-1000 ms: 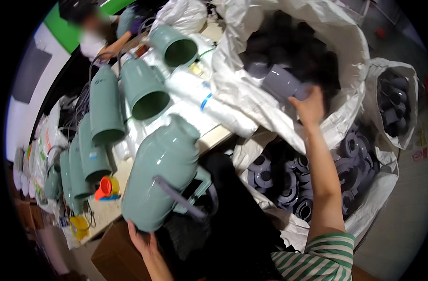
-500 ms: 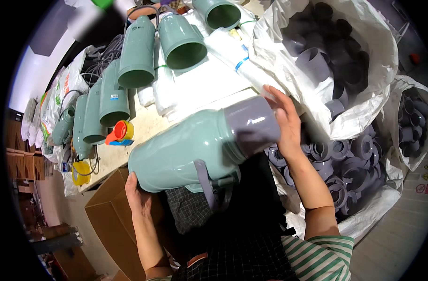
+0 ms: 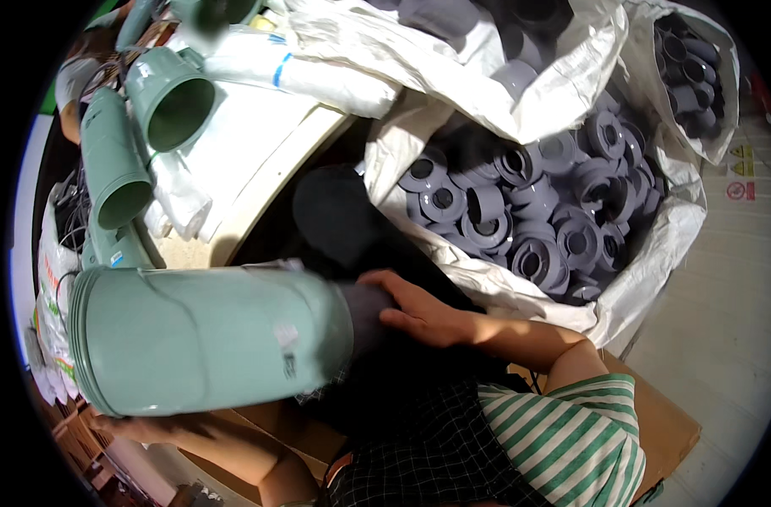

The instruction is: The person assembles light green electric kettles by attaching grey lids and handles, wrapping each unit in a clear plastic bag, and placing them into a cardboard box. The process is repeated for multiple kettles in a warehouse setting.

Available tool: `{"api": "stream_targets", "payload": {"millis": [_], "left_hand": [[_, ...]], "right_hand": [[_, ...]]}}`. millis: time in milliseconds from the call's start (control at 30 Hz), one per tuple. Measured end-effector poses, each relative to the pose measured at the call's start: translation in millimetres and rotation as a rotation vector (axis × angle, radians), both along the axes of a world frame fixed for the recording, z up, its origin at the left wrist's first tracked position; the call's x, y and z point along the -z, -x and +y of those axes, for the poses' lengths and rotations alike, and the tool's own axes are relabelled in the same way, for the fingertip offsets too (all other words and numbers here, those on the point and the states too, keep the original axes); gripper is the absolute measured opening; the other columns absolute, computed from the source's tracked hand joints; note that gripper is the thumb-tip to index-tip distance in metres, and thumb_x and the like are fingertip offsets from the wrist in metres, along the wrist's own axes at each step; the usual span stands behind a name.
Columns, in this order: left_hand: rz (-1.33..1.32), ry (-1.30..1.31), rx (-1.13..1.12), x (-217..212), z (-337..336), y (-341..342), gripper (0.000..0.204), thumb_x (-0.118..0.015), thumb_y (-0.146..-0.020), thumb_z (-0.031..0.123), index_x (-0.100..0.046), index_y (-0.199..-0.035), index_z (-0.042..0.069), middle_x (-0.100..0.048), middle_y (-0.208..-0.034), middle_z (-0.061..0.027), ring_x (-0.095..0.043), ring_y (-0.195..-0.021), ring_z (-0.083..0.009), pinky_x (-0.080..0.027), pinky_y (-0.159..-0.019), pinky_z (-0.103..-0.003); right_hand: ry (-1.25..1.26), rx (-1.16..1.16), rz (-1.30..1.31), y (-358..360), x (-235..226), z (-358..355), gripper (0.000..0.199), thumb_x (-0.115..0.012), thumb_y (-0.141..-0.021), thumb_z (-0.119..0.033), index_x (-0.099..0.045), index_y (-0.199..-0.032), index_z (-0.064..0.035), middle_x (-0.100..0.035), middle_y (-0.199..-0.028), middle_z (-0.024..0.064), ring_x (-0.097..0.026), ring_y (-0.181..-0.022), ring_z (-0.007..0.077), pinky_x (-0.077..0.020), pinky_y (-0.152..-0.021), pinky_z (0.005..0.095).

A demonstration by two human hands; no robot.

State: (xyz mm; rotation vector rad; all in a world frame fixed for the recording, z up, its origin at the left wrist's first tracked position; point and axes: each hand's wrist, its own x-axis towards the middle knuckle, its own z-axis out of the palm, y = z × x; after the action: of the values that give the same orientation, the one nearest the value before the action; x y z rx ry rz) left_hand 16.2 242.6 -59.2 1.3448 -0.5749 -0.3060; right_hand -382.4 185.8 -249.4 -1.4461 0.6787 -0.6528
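Note:
A big pale green thermos flask (image 3: 204, 338) lies on its side in front of me, its base to the left. My right hand (image 3: 423, 313) grips the grey cap (image 3: 365, 314) at its other end, which is in shadow. Under the base end is my left hand (image 3: 132, 428), supporting the flask from below; its fingers are partly hidden and blurred. A small printed mark shows on the flask's body.
Open green flask shells (image 3: 170, 101) lie on the table (image 3: 271, 182) beside white plastic wrapping (image 3: 343, 84). A white sack (image 3: 647, 253) of grey ring-shaped parts (image 3: 529, 253) stands at right, with more sacks behind. A cardboard box (image 3: 656, 414) is near my right elbow.
The flask has swung left and come closer, and its handle no longer shows. Both hands moved left and lower with it. My view has turned right, toward the sacks.

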Motion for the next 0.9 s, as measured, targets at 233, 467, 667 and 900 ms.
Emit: {"api": "stream_targets", "payload": {"millis": [233,467,667,900], "left_hand": [[-0.008,0.235,0.811,70.6,-100.4,31.1,0.030,-0.049,-0.098,0.021,-0.034,-0.074,0.012,-0.035,-0.073,-0.0044,-0.046,-0.099,-0.0267,-0.023,-0.116,-0.047],[-0.156,0.104,0.867,58.6,-128.5,41.7,0.034,-0.050,-0.101,0.027,-0.035,-0.074,0.013,-0.035,-0.061,0.0018,-0.033,-0.064,-0.0128,-0.027,-0.114,-0.043],[-0.188,-0.090,0.549,61.4,-123.7,38.8,0.072,-0.062,-0.091,0.041,-0.038,-0.146,0.002,-0.052,-0.130,-0.0245,-0.056,-0.122,-0.0380,-0.034,-0.115,-0.053],[0.001,-0.273,0.906,35.9,-142.4,66.5,0.126,-0.077,-0.064,0.075,-0.033,-0.154,0.000,-0.040,-0.152,-0.0302,-0.047,-0.137,-0.0421,-0.042,-0.110,-0.050]], "right_hand": [[0.111,0.816,0.603,107.7,87.5,-109.8,0.046,-0.077,-0.081,-0.009,-0.055,-0.121,-0.0013,-0.063,-0.115,0.0164,-0.062,-0.106,0.0261,-0.0520,-0.089,0.0359],[-0.015,1.204,1.416,251.0,215.7,-189.5,0.065,-0.081,-0.075,-0.019,-0.051,-0.128,0.0010,-0.057,-0.126,0.0209,-0.058,-0.117,0.0394,-0.0465,-0.103,0.0459],[0.563,0.415,1.203,130.3,105.9,-148.8,0.058,-0.066,-0.077,-0.003,-0.059,-0.133,-0.0182,-0.058,-0.128,0.0192,-0.064,-0.104,0.0395,-0.0562,-0.084,0.0462],[-0.203,0.629,-0.485,-12.9,-118.5,-166.8,0.047,-0.046,-0.107,-0.029,-0.055,-0.136,0.0066,-0.060,-0.134,0.0157,-0.059,-0.122,0.0285,-0.0449,-0.107,0.0381]]}}
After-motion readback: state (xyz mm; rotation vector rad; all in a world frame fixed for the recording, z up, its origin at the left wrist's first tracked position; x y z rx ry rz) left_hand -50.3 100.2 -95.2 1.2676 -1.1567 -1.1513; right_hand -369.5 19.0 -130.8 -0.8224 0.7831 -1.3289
